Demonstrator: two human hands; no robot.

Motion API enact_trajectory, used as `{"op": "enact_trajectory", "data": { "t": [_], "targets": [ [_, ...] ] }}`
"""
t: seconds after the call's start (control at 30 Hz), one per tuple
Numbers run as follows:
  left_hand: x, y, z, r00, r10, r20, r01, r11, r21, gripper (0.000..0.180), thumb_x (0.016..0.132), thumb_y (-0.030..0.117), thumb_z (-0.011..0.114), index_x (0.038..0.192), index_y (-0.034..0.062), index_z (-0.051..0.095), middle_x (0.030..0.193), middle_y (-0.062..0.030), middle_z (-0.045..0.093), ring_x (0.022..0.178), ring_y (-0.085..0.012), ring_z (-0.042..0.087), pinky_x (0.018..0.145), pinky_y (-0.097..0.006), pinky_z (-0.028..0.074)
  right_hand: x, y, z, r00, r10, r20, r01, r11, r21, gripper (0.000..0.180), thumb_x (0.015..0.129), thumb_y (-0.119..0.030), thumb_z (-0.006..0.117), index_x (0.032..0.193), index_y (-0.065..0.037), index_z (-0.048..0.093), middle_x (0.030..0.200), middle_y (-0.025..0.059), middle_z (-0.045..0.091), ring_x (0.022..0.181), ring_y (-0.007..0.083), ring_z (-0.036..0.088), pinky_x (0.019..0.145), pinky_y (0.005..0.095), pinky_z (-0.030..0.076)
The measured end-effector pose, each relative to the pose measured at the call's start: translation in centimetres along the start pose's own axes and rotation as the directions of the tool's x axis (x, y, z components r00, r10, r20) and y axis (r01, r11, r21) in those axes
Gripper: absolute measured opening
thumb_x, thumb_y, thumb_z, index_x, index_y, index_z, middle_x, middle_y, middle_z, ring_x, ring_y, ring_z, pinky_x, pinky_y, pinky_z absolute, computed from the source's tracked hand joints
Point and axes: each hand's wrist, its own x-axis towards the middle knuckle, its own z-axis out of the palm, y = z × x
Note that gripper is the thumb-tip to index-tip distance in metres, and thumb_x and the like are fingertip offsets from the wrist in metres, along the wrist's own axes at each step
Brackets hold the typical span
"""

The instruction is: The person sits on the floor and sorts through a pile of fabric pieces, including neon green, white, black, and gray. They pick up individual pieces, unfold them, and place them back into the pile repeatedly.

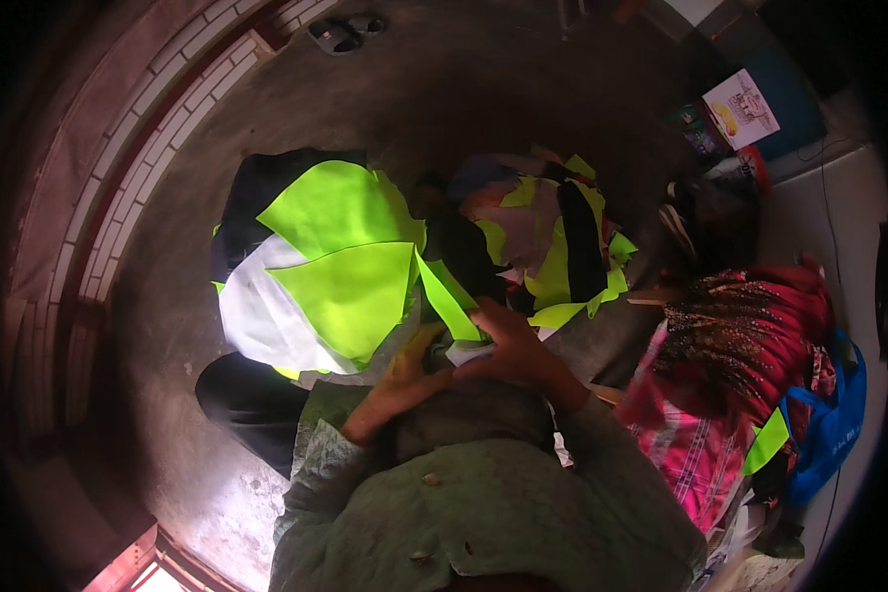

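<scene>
In front of my body, my left hand (403, 383) and my right hand (515, 345) come close together. Between them is a narrow neon yellow-green fabric piece (448, 301) with a pale underside. The right fingers close on its lower end, and the left fingers curl around its near edge; their tips are partly hidden. Just beyond the left hand lies a pile of larger neon fabric pieces (350, 296), with a white fabric piece (261, 311) and a dark cloth (242, 212) beside and under them.
A second heap of mixed neon, dark and grey scraps (553, 232) lies on the concrete floor ahead. To the right are a red patterned cloth (750, 335), a pink checked cloth (686, 454) and a blue bag (831, 419). Slippers (335, 37) sit far off; a white printed box (740, 109) stands at upper right.
</scene>
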Motion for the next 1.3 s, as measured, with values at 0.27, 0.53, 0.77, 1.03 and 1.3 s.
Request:
{"op": "enact_trajectory", "data": {
  "t": [0.27,0.53,0.77,1.03,1.3],
  "targets": [
    [-0.5,1.2,-0.9,0.942,-0.26,0.212,0.209,0.95,0.232,0.07,0.069,0.027,0.08,0.126,0.0015,0.049,0.109,-0.0227,0.063,0.106,-0.0386,0.06,0.087,-0.043,0.048,-1.1,2.9,2.4,0.987,0.032,-0.157,-0.063,0.978,-0.198,0.043,0.072,-0.027,0.07,0.109,-0.006,0.059,0.1,0.0137,0.057,0.088,0.0352,0.06,0.071,0.0423,0.048],
    [2.5,-0.8,1.9,0.991,0.06,0.121,-0.084,0.975,0.205,0.057,0.072,0.021,0.075,0.12,0.0038,0.05,0.094,-0.0245,0.065,0.092,-0.0423,0.063,0.074,-0.047,0.051,-1.8,4.3,2.6,0.772,0.359,-0.525,-0.042,0.852,0.522,0.032,0.073,0.002,0.063,0.103,-0.006,0.058,0.091,0.0015,0.06,0.082,0.0118,0.058,0.073,0.0274,0.048],
    [5.1,2.8,5.0,0.984,0.173,0.035,-0.176,0.978,0.114,0.056,0.074,0.011,0.071,0.125,0.0045,0.05,0.101,-0.0214,0.065,0.097,-0.0353,0.065,0.079,-0.041,0.051,-1.9,6.1,-1.6,0.735,0.242,-0.633,0.172,0.837,0.519,0.03,0.071,0.003,0.061,0.101,-0.002,0.057,0.088,-0.0006,0.06,0.079,0.0081,0.055,0.072,0.0233,0.046],
    [5.9,3.3,4.4,0.953,0.274,-0.131,-0.252,0.954,0.161,0.061,0.076,0.012,0.073,0.13,0.0031,0.045,0.104,-0.0222,0.064,0.095,-0.0362,0.066,0.078,-0.04,0.053,1.3,2.3,-4.8,0.706,0.33,-0.627,0.17,0.78,0.602,0.035,0.074,0.007,0.06,0.107,-0.002,0.057,0.093,0.0016,0.06,0.077,0.0078,0.057,0.064,0.0214,0.046],
    [4.9,4.7,1.9,0.968,0.155,-0.199,-0.196,0.959,-0.205,0.059,0.078,-0.002,0.073,0.13,0.0045,0.045,0.114,-0.0088,0.06,0.104,-0.0141,0.055,0.089,-0.028,0.047,3.5,1.9,-5.9,0.773,0.258,-0.579,0.235,0.731,0.64,0.028,0.074,0.006,0.063,0.1,-0.003,0.06,0.083,-0.0002,0.062,0.066,0.0048,0.055,0.058,0.02,0.043]
  ]
}}
